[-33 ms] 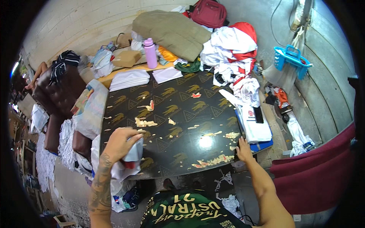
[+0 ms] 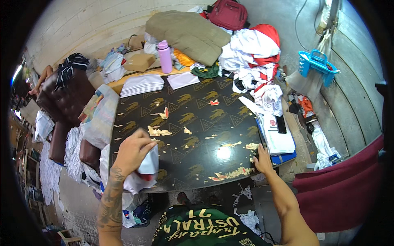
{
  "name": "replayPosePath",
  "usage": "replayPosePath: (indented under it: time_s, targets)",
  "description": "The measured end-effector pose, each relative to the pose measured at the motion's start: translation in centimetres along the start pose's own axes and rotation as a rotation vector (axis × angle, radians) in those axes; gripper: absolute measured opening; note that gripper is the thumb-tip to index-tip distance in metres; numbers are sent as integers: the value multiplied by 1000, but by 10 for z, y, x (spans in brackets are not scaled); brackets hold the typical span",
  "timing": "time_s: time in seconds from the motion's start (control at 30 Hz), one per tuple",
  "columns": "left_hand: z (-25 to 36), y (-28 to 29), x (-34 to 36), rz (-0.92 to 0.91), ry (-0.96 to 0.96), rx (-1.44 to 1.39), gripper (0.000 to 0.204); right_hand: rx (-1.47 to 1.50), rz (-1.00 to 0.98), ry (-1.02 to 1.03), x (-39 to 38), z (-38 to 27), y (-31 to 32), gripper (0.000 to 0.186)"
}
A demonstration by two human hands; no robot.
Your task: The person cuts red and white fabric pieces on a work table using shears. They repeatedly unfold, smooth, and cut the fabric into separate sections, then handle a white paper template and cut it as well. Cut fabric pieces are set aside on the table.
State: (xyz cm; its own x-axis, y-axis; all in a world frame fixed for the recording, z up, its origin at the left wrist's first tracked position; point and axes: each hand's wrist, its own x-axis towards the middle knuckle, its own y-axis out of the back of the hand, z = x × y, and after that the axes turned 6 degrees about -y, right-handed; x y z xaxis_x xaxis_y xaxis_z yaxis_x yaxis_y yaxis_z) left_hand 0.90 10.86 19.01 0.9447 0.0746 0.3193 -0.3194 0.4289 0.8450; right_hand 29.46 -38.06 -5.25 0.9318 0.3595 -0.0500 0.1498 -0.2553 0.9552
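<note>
1. Clenched around a bunched white cloth, my left hand holds it at the near left edge of the black patterned table
2. Open and flat, my right hand presses the table's near right edge, beside stacked papers

Beyond my desk's far left corner sits a plain brown cardboard box. At its right edge lies a dark, flat phone, screen blank.
</note>
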Motion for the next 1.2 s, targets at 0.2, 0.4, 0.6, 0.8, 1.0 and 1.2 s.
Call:
replayPosePath:
  time_s: [0.2,0.4,0.6,0.8,1.0,1.2]
  targets:
    - [31,18,44,207,220,-663,32,848,-4,701,-29,-312,73,69]
    - [-15,65,20,407,210,-235,30,538,-153,770,-3,-380,164,18]
    - [-53,69,52,463,353,-666,36,1024,-366,704,16,-422,221,30]
    - [-61,77,49,170,-195,-286,59,840,-74,706,-4,-437,294,34]
    - [-37,182,54,-74,83,-397,30,48,412,756,-5,-435,325,26]
    - [16,143,59,177,-215,22,45,266,368,921,-34,-471,351,28]
